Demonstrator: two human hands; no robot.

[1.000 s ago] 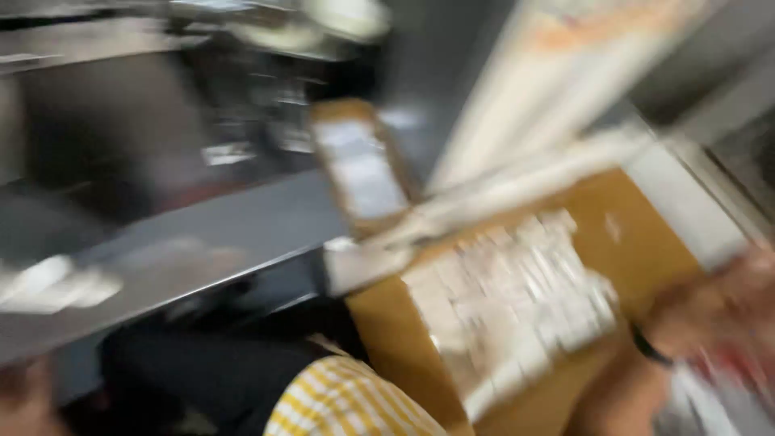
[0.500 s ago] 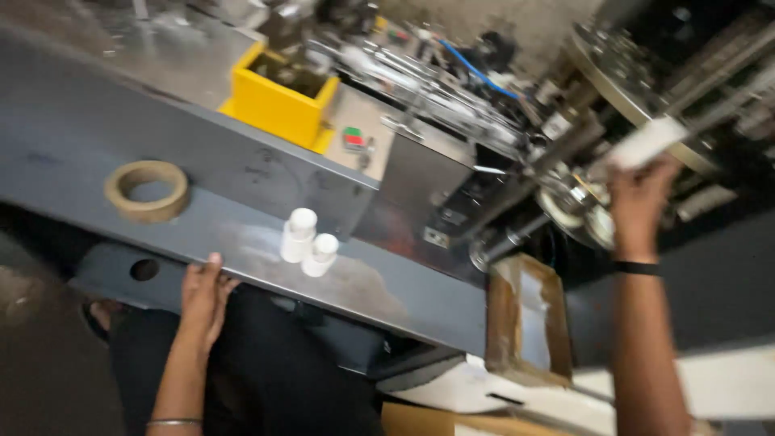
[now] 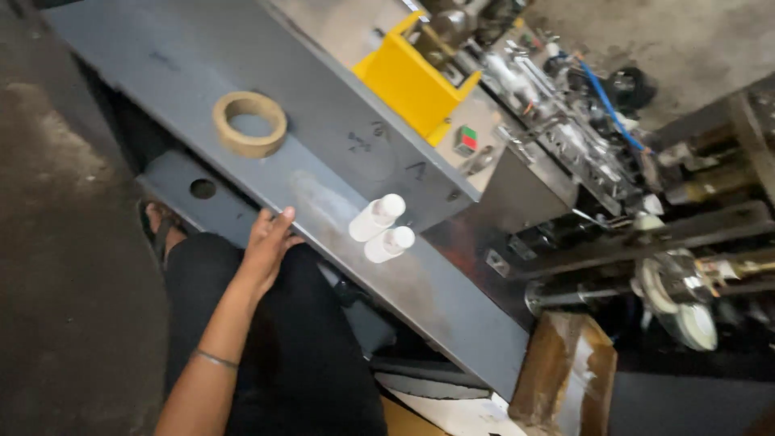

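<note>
- Left hand (image 3: 266, 246): open, fingers flat on the near edge of the grey metal table (image 3: 339, 153), gripping nothing; right hand not in view.
- Nearest items: two small white plastic bottles (image 3: 381, 230), cylindrical, capped, touching, upright beside that edge.
- Step (judged): pause between pickups; the next move calls for a short reach.
- Tape roll (image 3: 249, 123): tan ring, far end.
- Yellow box (image 3: 408, 81): sheet metal, far edge.

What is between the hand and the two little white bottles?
In the head view, only bare grey metal ledge lies between the left hand and the white bottles.

Matt grey metal bench (image 3: 323, 153) — glossy white plastic bottles (image 3: 381, 230)
</note>
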